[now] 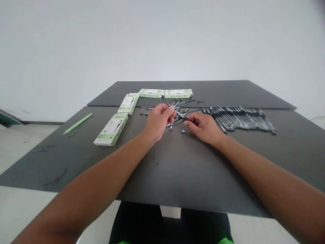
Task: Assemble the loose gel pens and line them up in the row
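Grey is the table [162, 169]. A row of pens [242, 120] lies on the right, a loose heap [178, 101] in the middle, green and white boxes [111, 130] left and behind. The left hand [159, 119], nearly closed, pinches a thin pen [180, 114] by the heap; the right hand [203, 127], nearly closed too, pinches its dark end. A silver tip [183, 131] lies nearby.

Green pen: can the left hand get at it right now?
Probably not directly: the left hand is holding a slim pen, and a carton lies between that hand and the green pen.
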Demonstrator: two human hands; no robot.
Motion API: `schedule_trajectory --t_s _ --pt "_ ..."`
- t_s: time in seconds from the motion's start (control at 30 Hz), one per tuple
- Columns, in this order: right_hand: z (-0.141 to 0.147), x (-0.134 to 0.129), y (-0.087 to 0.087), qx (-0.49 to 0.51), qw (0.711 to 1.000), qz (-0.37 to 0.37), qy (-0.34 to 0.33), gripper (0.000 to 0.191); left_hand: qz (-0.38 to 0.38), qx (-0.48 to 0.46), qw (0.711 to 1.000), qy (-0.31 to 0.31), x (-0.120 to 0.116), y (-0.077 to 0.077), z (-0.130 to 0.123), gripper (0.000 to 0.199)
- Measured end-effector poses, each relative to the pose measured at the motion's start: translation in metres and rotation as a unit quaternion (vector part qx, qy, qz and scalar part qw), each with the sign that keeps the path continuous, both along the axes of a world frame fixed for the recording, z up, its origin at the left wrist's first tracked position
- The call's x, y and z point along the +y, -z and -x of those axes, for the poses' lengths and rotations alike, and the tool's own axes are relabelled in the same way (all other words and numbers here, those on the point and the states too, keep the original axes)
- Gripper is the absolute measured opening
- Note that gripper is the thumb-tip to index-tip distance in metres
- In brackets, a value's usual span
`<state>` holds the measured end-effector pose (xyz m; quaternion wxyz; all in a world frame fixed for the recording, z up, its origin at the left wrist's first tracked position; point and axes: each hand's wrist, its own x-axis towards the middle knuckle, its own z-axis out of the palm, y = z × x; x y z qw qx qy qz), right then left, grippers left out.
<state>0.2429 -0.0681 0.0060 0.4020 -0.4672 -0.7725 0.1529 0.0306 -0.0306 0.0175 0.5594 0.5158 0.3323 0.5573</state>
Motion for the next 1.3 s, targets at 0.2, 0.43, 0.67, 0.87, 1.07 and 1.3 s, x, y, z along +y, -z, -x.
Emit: schedule_trajectory --t_s 0.2,0.43,0.67,0.87,1.07,1.3 --pt "0.001 0.0 -0.001 0.011 1.0 0.006 -0.009 0.019 -0.022 0.033 0.999 0.03 0.001 0.006 0.0 0.029" --pt "0.0 0.002 0.002 0.009 1.0 -0.001 -0.013 0.02 -0.021 0.048 0.997 0.047 0.0 0.01 -0.001 0.028" --pt "0.0 0.001 0.002 0.019 1.0 0.002 -0.023 0.018 -0.019 0.079 0.994 0.072 -0.002 0.012 -0.001 0.026" --pt "0.001 0.0 0.001 0.031 0.999 0.015 -0.019 0.021 0.004 0.072 0.994 0.08 -0.002 0.012 0.0 0.027" --pt "0.001 0.0 -0.001 0.013 1.0 0.012 -0.001 0.021 0.021 0.02 0.998 0.05 -0.002 0.006 0.0 0.034" --pt "0.0 -0.001 -0.001 0.009 1.0 0.006 0.002 0.022 0.016 0.008 0.999 0.041 -0.001 0.004 0.0 0.027"
